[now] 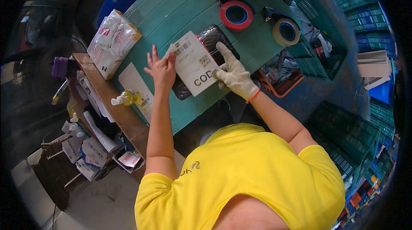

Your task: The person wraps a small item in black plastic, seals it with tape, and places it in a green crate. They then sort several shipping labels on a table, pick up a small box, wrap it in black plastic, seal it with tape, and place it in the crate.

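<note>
A black plastic-wrapped parcel (pixel 210 37) lies on the green tabletop (pixel 165 19). Over it is a white shipping label (pixel 191 65) with a barcode and a square code; its upper left corner curls up. My bare left hand (pixel 162 73) is at the label's left edge, fingers spread and thumb by the curled corner. My right hand (pixel 234 75), in a white knitted glove, grips the label's right edge with the thumb and curled fingers, the index finger stretched along the parcel. The parcel's middle is hidden under the label.
Red tape (pixel 236 15) and tan tape (pixel 285 31) sit in dispensers at the right. On the left are a plastic-wrapped pack (pixel 112 43), a pump bottle (pixel 127 97) and another label sheet (pixel 136 85). Green crates (pixel 345 137) and an orange basket (pixel 281 89) stand beyond the table's right edge.
</note>
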Tool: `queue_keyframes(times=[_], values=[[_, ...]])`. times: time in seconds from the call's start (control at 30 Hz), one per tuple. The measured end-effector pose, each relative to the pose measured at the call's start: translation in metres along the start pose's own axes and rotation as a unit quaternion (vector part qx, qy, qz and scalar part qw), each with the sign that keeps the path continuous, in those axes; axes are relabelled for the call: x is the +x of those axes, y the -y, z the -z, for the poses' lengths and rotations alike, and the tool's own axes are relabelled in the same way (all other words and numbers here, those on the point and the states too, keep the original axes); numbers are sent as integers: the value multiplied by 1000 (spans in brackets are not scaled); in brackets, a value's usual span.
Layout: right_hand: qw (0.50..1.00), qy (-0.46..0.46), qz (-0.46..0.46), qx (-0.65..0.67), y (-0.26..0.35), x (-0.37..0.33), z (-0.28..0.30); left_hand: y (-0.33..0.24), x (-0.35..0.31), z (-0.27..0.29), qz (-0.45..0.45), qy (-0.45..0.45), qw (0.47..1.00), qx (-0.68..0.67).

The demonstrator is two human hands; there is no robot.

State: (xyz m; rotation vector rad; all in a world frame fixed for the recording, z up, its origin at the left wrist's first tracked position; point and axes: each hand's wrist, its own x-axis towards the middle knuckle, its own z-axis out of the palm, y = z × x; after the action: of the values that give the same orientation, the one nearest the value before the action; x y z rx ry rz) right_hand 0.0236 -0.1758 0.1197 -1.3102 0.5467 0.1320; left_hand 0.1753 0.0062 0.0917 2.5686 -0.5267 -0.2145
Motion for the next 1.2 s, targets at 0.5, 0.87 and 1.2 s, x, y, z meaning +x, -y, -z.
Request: queue_keyframes(times=[0.5, 0.87, 1.2], values=[[869, -50, 10, -493, 0, 20, 0, -57, 57, -11, -12, 346, 937, -44], [902, -340, 72, -255, -85, -10, 4, 3, 61, -20, -334, 261, 905, -37], [975, 46, -44, 211, -96, 7, -12, 59, 26, -59, 109, 413, 774, -468]])
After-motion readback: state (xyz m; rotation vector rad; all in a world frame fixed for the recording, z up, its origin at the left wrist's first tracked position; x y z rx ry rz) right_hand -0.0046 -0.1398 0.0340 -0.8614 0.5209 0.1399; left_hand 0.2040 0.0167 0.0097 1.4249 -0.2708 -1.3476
